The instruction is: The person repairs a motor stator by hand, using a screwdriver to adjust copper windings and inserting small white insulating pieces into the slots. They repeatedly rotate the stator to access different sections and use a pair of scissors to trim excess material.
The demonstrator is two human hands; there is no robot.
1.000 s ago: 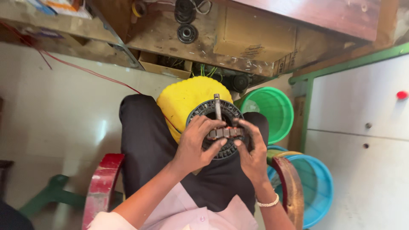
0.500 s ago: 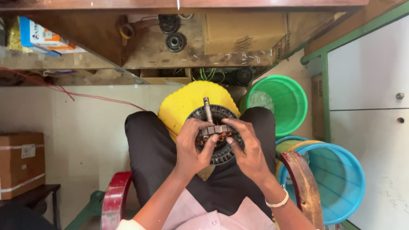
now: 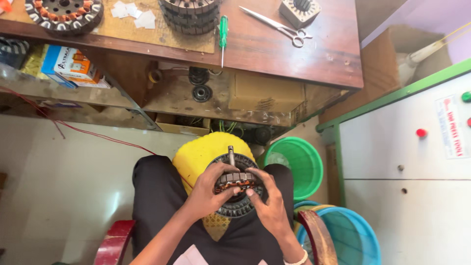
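A round dark motor stator [image 3: 236, 192] with copper windings and a short metal shaft sticking up rests in my lap, against a yellow cushion-like object [image 3: 203, 153]. My left hand [image 3: 210, 191] grips its left side, fingers curled over the top of the windings. On the stator's right side, my right hand [image 3: 269, 203] presses its fingertips on the core. I sit in black trousers on a red-armed chair [image 3: 114, 240].
A wooden workbench [image 3: 274, 46] ahead carries more stators [image 3: 64, 12], a green screwdriver [image 3: 223, 32], scissors [image 3: 279, 24] and paper slips. Shelves beneath hold boxes and bearings. A green basket [image 3: 299, 162] and blue basket [image 3: 360, 238] stand at right beside a white cabinet [image 3: 407, 162].
The view has tilted up, bringing the bench top into sight. Both hands stay on the stator, with fingers shifted slightly over the windings.
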